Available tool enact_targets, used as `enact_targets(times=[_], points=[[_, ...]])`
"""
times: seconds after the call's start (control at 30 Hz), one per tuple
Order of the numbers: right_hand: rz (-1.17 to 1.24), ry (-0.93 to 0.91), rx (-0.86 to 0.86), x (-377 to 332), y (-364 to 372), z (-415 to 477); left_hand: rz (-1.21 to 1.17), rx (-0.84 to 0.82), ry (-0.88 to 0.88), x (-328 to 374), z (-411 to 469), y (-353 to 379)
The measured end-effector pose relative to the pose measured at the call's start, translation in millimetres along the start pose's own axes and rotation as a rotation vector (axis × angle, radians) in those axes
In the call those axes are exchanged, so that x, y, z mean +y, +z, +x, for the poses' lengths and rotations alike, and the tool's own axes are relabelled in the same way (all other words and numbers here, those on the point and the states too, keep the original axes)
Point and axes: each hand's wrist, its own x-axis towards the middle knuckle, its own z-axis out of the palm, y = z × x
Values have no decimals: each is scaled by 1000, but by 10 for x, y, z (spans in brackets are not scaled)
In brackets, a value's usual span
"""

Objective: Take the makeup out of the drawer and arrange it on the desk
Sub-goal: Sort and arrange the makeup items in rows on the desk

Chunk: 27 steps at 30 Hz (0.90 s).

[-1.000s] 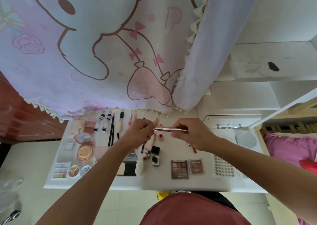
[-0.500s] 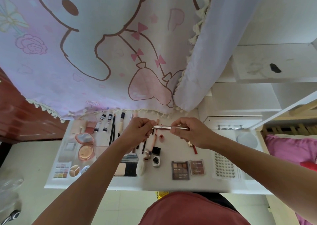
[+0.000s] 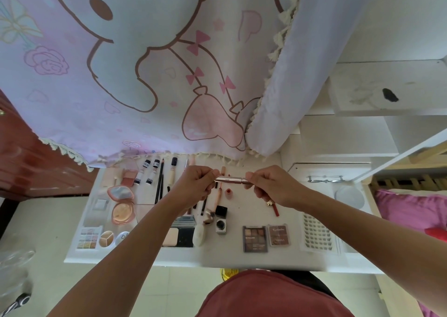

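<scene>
Head view: I am watching both hands hovering over the white desk point(image 3: 254, 256). The left hand point(image 3: 196, 186) is pinching one end of a thin shiny makeup pen point(image 3: 231, 179) with curled fingers. The right hand point(image 3: 273, 187) is pinching the other end. The pen is lying flat in the air between them. Two brown palettes point(image 3: 255, 239) are sitting at 6 o'clock. The bunny curtain point(image 3: 145, 75) is hanging at 12 o'clock, hiding the desk's back edge. Both hands are still pinching just like a second ago.

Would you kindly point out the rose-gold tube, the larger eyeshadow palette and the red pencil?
rose-gold tube point(image 3: 231, 179), head view, middle of its barrel.
larger eyeshadow palette point(image 3: 255, 239), head view, centre of its face.
red pencil point(image 3: 276, 211), head view, its shaft.
</scene>
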Motion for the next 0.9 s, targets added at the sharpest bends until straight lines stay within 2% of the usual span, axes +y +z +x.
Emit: enact_targets(times=[0.17,0.33,0.53,0.7,0.9], points=[[-11,-29,3,20,-2,1,-10,0,-8,-17,-8,5],[75,40,-21,-15,-1,-9,-19,-1,-12,-15,-10,-2],[45,21,-13,5,-6,-2,-27,8,-16,-23,-4,-8],[110,60,-17,-3,-15,2,-35,8,-22,-32,-3,-13],[53,45,-18,15,-22,-3,-40,8,-25,-35,3,-11]])
